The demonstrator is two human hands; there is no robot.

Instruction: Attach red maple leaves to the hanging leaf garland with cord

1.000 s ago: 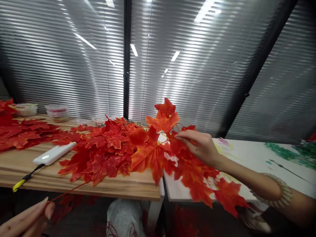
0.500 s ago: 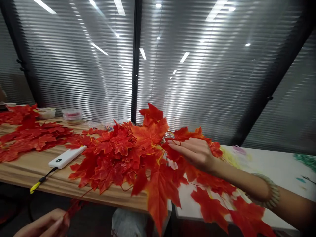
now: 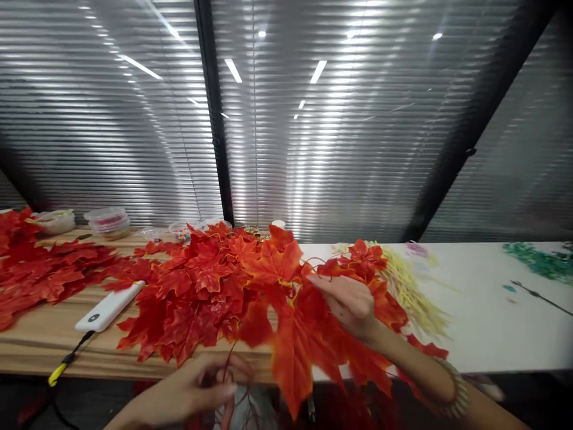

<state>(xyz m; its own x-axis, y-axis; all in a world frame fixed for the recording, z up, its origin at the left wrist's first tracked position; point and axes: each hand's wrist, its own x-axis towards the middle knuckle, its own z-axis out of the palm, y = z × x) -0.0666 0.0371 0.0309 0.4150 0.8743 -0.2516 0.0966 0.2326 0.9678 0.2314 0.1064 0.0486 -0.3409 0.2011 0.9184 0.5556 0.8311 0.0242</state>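
A heap of red and orange artificial maple leaves (image 3: 201,280) on thin vines lies on the wood-grain table. My right hand (image 3: 349,301) is closed on the maple leaf garland (image 3: 293,352) at the heap's right side, and leaves hang from it over the table's front edge. Below, my left hand (image 3: 197,385) has bent fingers around a thin reddish vine (image 3: 230,358), slightly blurred. More thin vine strands dangle beside those fingers. Leaves hide part of my right fingertips.
A white power bank (image 3: 110,307) with a black and yellow cable lies left. Behind it are clear plastic tubs (image 3: 107,222). On the white table (image 3: 478,322) are yellow shredded strands (image 3: 416,286) and green bits (image 3: 537,260). Window blinds stand behind.
My left hand has moved right and come in from the lower left corner to below the heap. My right hand stays at the garland. The view has turned to the right.
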